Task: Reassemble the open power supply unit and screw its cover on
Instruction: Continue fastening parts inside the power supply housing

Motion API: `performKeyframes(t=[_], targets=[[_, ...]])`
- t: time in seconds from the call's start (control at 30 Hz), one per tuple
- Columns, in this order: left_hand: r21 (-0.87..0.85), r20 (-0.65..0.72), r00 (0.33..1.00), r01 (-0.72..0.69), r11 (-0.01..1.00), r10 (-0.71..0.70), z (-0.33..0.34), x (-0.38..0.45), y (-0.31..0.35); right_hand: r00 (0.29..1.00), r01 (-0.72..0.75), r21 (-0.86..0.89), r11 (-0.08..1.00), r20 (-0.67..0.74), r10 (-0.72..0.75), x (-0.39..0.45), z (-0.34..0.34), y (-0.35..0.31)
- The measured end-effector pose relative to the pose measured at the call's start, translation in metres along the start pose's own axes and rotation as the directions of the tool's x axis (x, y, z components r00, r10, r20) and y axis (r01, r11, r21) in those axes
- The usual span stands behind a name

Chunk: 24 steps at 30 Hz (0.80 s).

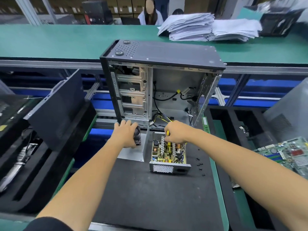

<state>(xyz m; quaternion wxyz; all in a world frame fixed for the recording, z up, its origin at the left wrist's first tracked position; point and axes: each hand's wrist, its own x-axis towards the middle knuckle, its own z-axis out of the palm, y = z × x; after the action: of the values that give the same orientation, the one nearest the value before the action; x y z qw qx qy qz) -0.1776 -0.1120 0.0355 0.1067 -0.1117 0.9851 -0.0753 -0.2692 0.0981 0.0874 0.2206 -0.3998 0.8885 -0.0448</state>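
Black mat (150, 197), open power supply (168, 157) centred

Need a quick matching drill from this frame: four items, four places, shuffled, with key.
Items:
1. fan
2. open power supply unit
3. loose black screws
4. stack of papers

Places:
A. on the far green bench
B. on the black mat, right of the unit
C. gripped by the left hand
D. on the mat under the right hand

Pairs: 1-C, 2-D, 3-B, 4-A
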Motion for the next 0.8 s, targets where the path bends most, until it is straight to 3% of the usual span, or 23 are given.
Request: performKeyframes(t=[0.1,0.27,0.5,0.67,0.73,0.8], targets=[[-0.013,-0.065,0.997,-0.048,0.999,0.047,-0.029,-0.006,0.0,0.996,-0.003,0.094,0.996,-0.093,0.011,0.004,-0.012,-0.003],[-0.236,-0.171,0.971,-0.204,0.95,0.166,-0.063,-0.019,0.014,0.973,0.042,0.265,0.963,-0.229,0.021,0.007,-0.027,-0.015],[-0.423,-0.304,0.911,-0.391,0.818,0.278,-0.076,-0.019,0.043,0.972,0.047,0.548,0.835,-0.218,0.088,-0.007,-0.036,-0.008],[-0.806,-0.189,0.958,-0.277,0.523,0.216,-0.076,-0.014,0.038,0.976,0.004,0.583,0.813,-0.18,0.124,-0.025,-0.035,0.022],[-0.9,-0.09,0.964,-0.185,0.395,0.249,-0.074,-0.013,0.038,0.977,-0.001,0.621,0.784,-0.168,0.134,-0.032,-0.033,0.031],[-0.934,-0.046,0.959,-0.14,0.328,0.28,-0.071,-0.012,0.043,0.98,-0.021,0.689,0.724,-0.128,0.151,-0.038,-0.032,0.039]])
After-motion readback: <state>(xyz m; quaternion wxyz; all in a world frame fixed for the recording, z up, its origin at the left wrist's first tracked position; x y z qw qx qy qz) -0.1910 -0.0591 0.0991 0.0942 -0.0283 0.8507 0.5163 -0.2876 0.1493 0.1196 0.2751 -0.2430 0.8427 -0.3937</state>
